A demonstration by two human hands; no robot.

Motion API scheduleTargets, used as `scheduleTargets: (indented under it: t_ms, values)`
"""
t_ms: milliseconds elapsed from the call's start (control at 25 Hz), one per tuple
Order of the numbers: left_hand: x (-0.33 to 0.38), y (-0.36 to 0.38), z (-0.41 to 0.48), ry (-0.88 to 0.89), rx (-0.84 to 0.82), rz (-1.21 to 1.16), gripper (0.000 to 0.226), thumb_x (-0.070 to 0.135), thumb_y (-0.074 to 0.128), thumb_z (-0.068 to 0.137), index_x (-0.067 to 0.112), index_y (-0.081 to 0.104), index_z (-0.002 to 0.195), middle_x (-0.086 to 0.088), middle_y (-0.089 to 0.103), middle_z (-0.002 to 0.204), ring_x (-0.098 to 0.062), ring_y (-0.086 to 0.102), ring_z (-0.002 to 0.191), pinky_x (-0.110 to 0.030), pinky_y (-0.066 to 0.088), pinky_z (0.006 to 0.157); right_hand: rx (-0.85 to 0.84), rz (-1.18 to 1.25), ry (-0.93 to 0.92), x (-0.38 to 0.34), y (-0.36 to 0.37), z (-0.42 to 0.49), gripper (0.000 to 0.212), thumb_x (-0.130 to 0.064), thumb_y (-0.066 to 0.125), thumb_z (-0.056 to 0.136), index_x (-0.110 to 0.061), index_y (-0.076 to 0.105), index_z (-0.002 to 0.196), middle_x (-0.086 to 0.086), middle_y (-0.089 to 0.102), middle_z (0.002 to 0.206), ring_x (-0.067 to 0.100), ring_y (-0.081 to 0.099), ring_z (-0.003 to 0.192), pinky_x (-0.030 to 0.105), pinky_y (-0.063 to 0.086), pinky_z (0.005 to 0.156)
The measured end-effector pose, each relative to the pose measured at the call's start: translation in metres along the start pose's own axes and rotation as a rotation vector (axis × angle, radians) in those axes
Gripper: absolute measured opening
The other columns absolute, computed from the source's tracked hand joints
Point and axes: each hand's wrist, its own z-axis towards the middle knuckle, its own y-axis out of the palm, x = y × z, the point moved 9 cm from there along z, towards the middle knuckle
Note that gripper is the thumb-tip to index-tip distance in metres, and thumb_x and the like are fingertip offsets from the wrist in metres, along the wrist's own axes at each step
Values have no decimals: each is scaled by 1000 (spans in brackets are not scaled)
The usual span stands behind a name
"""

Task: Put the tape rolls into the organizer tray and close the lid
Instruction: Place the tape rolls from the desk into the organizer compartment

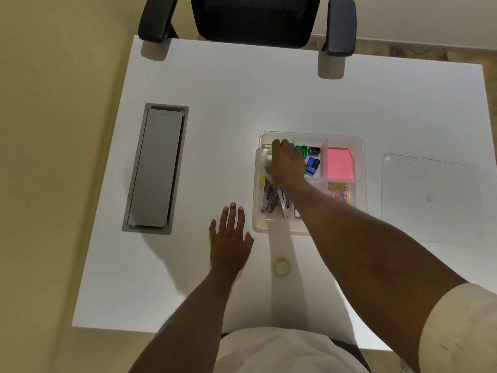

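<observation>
I log right hand curled over tray far-left compartment, grasp unclear; left hand flat, steadying beside tray; one tape roll waits nearer me.

The right hand covers most of the organizer tray's far-left compartment, so whether it grips the clear tape roll beneath cannot be told; its forearm hides part of the near compartments; the paper clips blur into a coloured tangle; the chair is cut off by the top edge.
</observation>
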Motion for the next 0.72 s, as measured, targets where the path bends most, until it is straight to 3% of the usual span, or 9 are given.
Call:
scheduleTargets:
  t_ms: [160,400,520,720]
  values:
    - [2,-2,0,-3,-41,1,73,47,35,104,24,6,166,-3,-2,176,-25,2,163,-55,13,130,84,53,-35,6,-11,-22,32,-20,67,89,-8,58,118,10,63,111,27,61,102,39,48,89]
    - [5,-7,-3,5,-85,3,74,47,33,106,23,-2,166,-3,-11,175,-24,-8,163,-54,8,132,230,147,-190,7,-16,-86,27,-26,71,90,-13,61,112,6,66,104,22,62,92,36,52,81]
    - [7,-10,-6,14,-99,-7,76,47,36,106,21,-2,166,-4,-12,175,-25,-9,163,-55,8,132,233,110,-299,3,-9,-120,21,-26,66,92,-13,61,108,5,66,97,21,61,85,36,52,77]
    - [8,-17,-6,25,-150,-13,80,46,44,105,20,-2,166,-4,-12,175,-25,-9,163,-53,9,132,213,181,-393,3,-2,-176,22,-25,67,90,-17,58,108,3,66,100,19,61,89,34,53,78]
